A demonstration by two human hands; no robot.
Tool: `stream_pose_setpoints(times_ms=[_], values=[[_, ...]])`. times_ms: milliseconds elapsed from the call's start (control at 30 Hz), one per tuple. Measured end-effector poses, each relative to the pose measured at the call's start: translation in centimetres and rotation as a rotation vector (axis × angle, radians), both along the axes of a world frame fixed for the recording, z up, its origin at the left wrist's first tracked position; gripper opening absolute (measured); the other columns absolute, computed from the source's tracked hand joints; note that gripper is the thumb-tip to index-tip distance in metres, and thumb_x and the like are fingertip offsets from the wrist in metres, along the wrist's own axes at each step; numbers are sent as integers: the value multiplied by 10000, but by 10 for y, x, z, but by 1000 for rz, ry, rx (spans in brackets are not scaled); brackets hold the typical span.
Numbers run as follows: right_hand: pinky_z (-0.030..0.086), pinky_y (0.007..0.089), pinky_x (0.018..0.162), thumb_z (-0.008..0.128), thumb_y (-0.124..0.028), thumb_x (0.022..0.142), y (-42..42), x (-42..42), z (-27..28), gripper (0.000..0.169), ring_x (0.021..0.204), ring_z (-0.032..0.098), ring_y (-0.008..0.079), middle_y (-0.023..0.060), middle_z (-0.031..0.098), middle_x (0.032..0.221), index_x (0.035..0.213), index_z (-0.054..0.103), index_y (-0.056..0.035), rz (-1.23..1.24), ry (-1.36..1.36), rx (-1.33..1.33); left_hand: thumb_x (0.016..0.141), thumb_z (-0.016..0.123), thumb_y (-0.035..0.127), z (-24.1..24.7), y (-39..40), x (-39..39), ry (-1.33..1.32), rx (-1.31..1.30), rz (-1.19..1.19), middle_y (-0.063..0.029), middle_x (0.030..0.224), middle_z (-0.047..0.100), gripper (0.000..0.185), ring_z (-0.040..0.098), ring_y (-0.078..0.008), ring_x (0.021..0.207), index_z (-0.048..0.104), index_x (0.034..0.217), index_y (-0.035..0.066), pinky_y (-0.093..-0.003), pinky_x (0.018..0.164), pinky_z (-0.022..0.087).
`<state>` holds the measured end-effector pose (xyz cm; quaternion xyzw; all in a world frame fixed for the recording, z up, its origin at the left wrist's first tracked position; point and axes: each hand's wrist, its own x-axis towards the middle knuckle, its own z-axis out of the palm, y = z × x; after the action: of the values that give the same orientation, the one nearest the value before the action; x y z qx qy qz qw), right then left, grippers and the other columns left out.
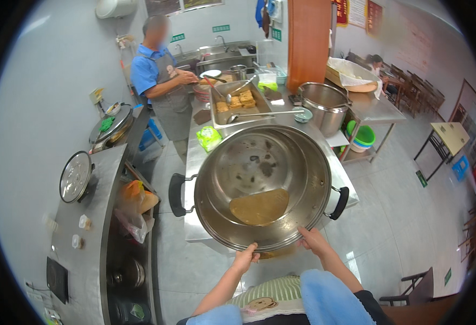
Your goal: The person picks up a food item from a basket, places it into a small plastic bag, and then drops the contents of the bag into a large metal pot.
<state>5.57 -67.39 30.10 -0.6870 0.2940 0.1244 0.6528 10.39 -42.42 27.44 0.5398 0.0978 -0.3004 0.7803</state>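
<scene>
A large stainless steel pot (299,162) with black side handles stands tilted towards me at the near end of the steel table (203,211). Brownish liquid (260,206) has pooled at its lower side, and dark spots mark the bottom. My left hand (246,258) grips the near rim with the thumb on top. Farther right, my right hand (312,241) also grips the rim. The fingers under the rim are partly hidden. Beyond the pot, a steel tray (217,118) holds browned food pieces (241,100), with a ladle (262,114) lying across its near edge.
A co-worker (162,77) in a blue shirt and apron stands beyond the table's left side. A tall steel pot (327,115) and a small bowl (303,115) are at the back right. Along the left wall, a counter (85,239) bears a glass lid (75,177) and small containers.
</scene>
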Motion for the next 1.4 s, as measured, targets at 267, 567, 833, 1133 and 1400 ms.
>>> stream_pose_setpoints(times_ms=[267,567,833,1133,1400], values=[[379,269,489,499,-278,818,3,-13,27,261,496,454,144,66,507,562,860,572,-32,274,-209,-539,821,530,125,-18,-4,0,-15,-63,-20,-95,648,542,113,410,-122,430,474,796,30,-248,390,311],[418,306,519,533,-375,789,-2,-1,-12,350,523,536,167,56,591,597,820,602,-33,32,-79,25,815,526,99,-8,-3,-1,-27,-104,13,-157,700,571,113,412,-135,433,465,849,10,-244,386,310],[388,275,487,524,-365,805,2,4,5,344,511,494,131,45,557,575,829,617,-35,64,-27,16,815,496,46,10,-4,-4,0,-65,14,-85,666,489,69,419,-146,462,457,835,-7,-275,415,312],[364,238,458,518,-332,834,2,4,-27,283,506,460,92,10,530,638,883,563,-57,98,-255,-84,822,507,86,-1,-3,-3,-5,-112,4,-149,716,573,84,384,-127,424,467,829,13,-253,383,296],[447,319,536,543,-217,782,-10,1,-37,232,559,557,202,90,592,669,990,579,-119,361,-213,-330,788,536,64,-6,-2,-2,14,-99,-17,-82,680,517,94,427,-140,449,472,829,9,-262,396,309]])
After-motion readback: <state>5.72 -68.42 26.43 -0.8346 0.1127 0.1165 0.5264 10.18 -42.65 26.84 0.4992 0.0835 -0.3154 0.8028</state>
